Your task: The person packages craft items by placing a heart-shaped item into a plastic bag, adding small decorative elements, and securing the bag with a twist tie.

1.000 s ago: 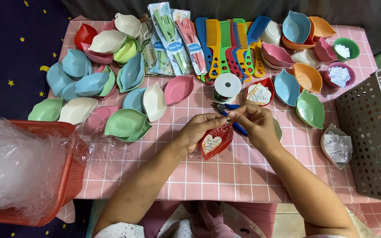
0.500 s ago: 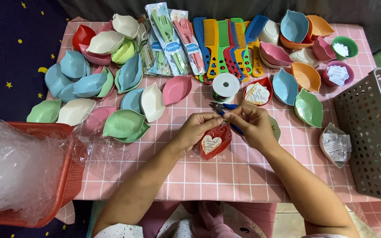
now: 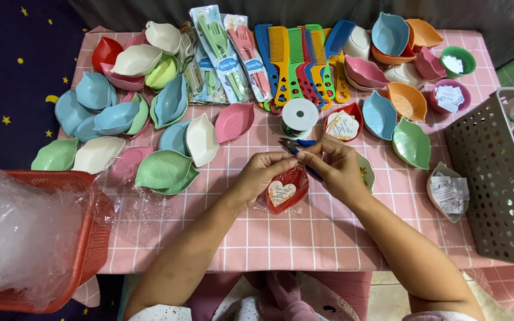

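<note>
Bright, even overhead light, soft shadows, sharp focus, slight wide-angle edge bending.

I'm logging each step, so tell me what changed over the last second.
Very little. Both hands, left hand and right hand, keep their fingers pinched together at the top of the red wrapped dish; they shifted only slightly. The blue-handled scissors, ribbon spool and leaf dishes stayed put.
</note>
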